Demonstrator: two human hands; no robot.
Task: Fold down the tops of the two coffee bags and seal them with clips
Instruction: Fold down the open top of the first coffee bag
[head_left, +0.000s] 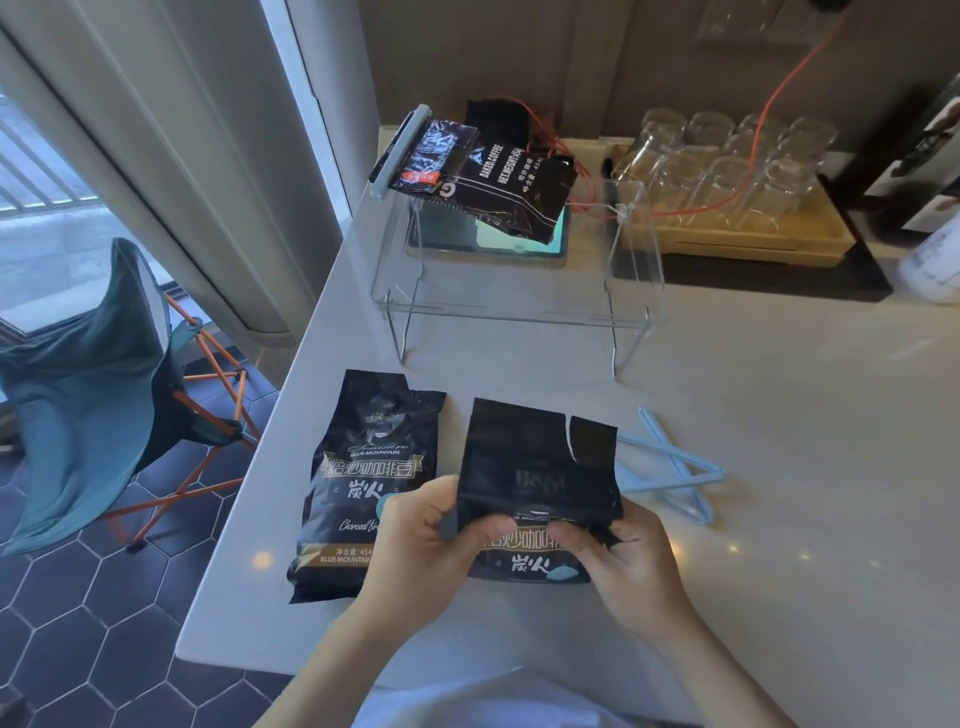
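Two black coffee bags lie on the white counter. The left bag lies flat with its torn top unfolded, untouched. The right bag is creased across its middle, its top part standing up from the fold. My left hand grips that bag's left edge at the crease, and my right hand pinches its right edge. Two light blue sealing clips lie crossed on the counter just right of the bag, touched by neither hand.
A clear acrylic riser stands behind the bags, bearing a third coffee bag closed with a grey clip. A tray of glasses sits at the back right. The counter's left edge drops to a tiled floor with a folding chair.
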